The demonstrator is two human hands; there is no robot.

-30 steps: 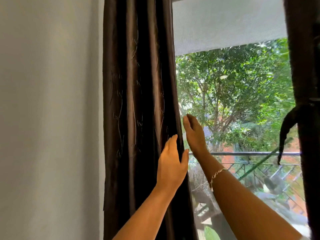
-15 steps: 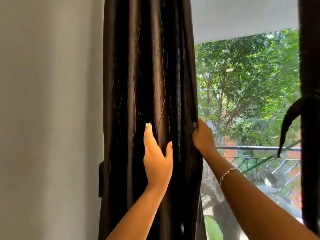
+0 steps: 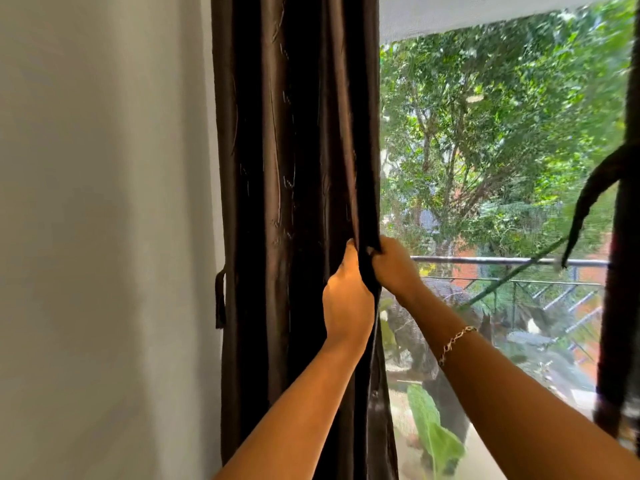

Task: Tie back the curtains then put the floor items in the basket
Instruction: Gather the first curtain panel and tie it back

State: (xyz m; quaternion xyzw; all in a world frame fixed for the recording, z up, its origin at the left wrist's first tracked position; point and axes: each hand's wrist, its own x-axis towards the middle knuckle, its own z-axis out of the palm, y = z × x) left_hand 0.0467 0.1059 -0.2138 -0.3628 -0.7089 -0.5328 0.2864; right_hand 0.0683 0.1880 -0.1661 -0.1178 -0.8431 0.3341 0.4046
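Dark curtain (image 3: 294, 202), centre frame, bunched. Left hand (image 3: 346, 306), flat against the folds half a second before, had clenched on its edge. Right hand (image 3: 394, 268) remained clenched on the same edge, touching the left.

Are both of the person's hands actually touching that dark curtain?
Touching. The head view shows the left hand and the right hand both closed on the inner edge of the curtain, with cloth bunched between them.

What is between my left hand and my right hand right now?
In the head view, a bunched fold of the dark brown curtain runs between the left hand and the right hand; both hands grip it at its window-side edge.
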